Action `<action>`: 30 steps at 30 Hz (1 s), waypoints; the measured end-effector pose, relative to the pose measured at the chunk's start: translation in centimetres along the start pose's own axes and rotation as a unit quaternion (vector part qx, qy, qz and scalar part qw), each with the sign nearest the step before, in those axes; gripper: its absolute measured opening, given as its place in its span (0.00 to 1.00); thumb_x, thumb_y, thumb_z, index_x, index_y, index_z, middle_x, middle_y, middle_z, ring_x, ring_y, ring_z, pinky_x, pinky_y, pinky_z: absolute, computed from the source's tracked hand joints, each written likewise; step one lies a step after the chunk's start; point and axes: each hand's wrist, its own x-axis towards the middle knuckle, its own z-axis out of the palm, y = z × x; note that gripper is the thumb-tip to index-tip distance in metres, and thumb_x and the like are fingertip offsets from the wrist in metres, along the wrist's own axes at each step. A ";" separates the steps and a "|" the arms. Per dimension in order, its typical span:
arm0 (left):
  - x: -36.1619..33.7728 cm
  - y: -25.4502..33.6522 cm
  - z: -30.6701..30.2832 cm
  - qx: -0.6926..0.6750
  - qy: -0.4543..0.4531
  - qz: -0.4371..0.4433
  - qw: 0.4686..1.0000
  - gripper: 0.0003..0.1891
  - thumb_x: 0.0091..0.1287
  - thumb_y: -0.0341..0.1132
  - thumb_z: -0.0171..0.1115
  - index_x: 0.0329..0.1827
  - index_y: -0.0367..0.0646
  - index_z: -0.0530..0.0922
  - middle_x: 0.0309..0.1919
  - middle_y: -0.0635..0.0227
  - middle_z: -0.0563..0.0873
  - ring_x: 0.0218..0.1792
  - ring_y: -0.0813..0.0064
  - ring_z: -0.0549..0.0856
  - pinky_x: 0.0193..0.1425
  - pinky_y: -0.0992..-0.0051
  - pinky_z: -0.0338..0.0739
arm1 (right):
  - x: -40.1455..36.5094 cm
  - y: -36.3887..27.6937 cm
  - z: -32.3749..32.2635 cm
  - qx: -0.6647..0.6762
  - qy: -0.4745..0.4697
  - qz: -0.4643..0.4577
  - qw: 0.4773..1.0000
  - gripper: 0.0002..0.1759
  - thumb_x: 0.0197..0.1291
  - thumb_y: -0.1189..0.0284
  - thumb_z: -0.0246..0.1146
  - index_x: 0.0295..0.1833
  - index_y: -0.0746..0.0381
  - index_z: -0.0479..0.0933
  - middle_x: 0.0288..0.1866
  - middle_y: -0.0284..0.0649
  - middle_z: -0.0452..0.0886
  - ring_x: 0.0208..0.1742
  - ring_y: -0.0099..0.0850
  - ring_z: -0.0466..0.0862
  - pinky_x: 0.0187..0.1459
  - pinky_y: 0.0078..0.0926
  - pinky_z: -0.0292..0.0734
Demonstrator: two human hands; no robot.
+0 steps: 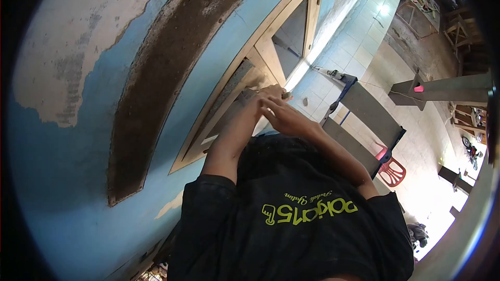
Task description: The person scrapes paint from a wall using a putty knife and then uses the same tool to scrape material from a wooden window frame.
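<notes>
My left hand (pixel 272 92) is at the light wooden frame (pixel 267 58) set in the blue wall, its fingers curled around something I cannot make out. A small dark end (pixel 286 95) shows beside those fingers. My right hand (pixel 284 116) lies across my left wrist, fingers stretched out and partly overlapping it; I see nothing held in it. A blurred pale patch (pixel 253 80) shows on the frame just beyond my left hand. Darker panels (pixel 294 31) fill the frame's openings.
Blue wall (pixel 67 177) with peeling paint and a bare brown strip (pixel 161 67) is at left. To the right, a grey-topped folding platform (pixel 370 112) with dark blue edges stands on the tiled floor (pixel 359 52). Beyond are a red plastic chair (pixel 391 171) and a post (pixel 453 89).
</notes>
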 end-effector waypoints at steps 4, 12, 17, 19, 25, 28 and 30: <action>0.4 1.1 -0.4 0.066 -0.019 -0.027 0.997 0.32 0.67 0.66 0.49 0.55 0.49 0.82 0.54 0.56 0.82 0.57 0.54 0.80 0.62 0.58 0.74 | -3.3 -9.8 -1.4 0.055 -0.051 -0.324 0.943 0.25 0.73 0.62 0.51 0.69 0.64 0.67 0.72 0.57 0.63 0.74 0.52 0.62 0.74 0.46 0.56; 1.6 1.3 -1.5 0.027 -0.049 0.006 0.998 0.32 0.67 0.66 0.50 0.57 0.48 0.81 0.53 0.52 0.83 0.56 0.53 0.82 0.60 0.58 0.77 | 1.5 2.0 -0.4 -0.006 0.061 -0.156 0.986 0.23 0.77 0.63 0.43 0.66 0.65 0.70 0.67 0.50 0.71 0.72 0.44 0.67 0.71 0.38 0.62; 1.7 1.2 -0.3 0.027 -0.098 -0.013 0.995 0.32 0.67 0.66 0.51 0.56 0.47 0.81 0.51 0.52 0.84 0.55 0.53 0.83 0.60 0.58 0.76 | -0.2 3.5 -1.0 0.023 0.106 -0.073 0.991 0.23 0.76 0.62 0.47 0.66 0.65 0.70 0.66 0.50 0.73 0.69 0.44 0.70 0.69 0.37 0.63; 1.5 1.1 -0.1 0.014 -0.084 -0.011 0.996 0.32 0.67 0.65 0.51 0.56 0.47 0.81 0.50 0.51 0.84 0.54 0.53 0.83 0.60 0.58 0.76 | -1.3 1.4 -1.2 0.071 0.097 -0.104 0.987 0.23 0.76 0.62 0.48 0.66 0.65 0.69 0.67 0.50 0.73 0.70 0.43 0.70 0.70 0.37 0.62; 1.7 -0.3 3.4 0.014 0.052 0.091 0.994 0.25 0.69 0.57 0.55 0.40 0.40 0.82 0.43 0.48 0.84 0.48 0.53 0.82 0.54 0.60 0.75 | -3.4 -2.7 -1.3 0.167 -0.045 -0.290 0.941 0.24 0.76 0.63 0.47 0.71 0.62 0.66 0.71 0.52 0.67 0.74 0.48 0.64 0.73 0.39 0.59; 0.7 0.2 2.7 0.025 0.067 0.110 0.991 0.22 0.68 0.55 0.57 0.48 0.45 0.82 0.49 0.52 0.82 0.56 0.55 0.79 0.62 0.60 0.72 | -2.2 1.5 0.8 -0.003 -0.016 -0.266 0.964 0.24 0.76 0.63 0.45 0.70 0.60 0.67 0.71 0.54 0.66 0.74 0.50 0.62 0.72 0.42 0.59; 1.1 -2.0 3.9 0.032 0.153 0.164 0.974 0.22 0.68 0.54 0.58 0.53 0.47 0.82 0.50 0.54 0.82 0.57 0.56 0.79 0.64 0.62 0.71 | -0.2 5.9 1.3 -0.120 0.058 -0.183 0.974 0.23 0.76 0.62 0.45 0.69 0.60 0.69 0.70 0.55 0.65 0.74 0.51 0.63 0.71 0.44 0.60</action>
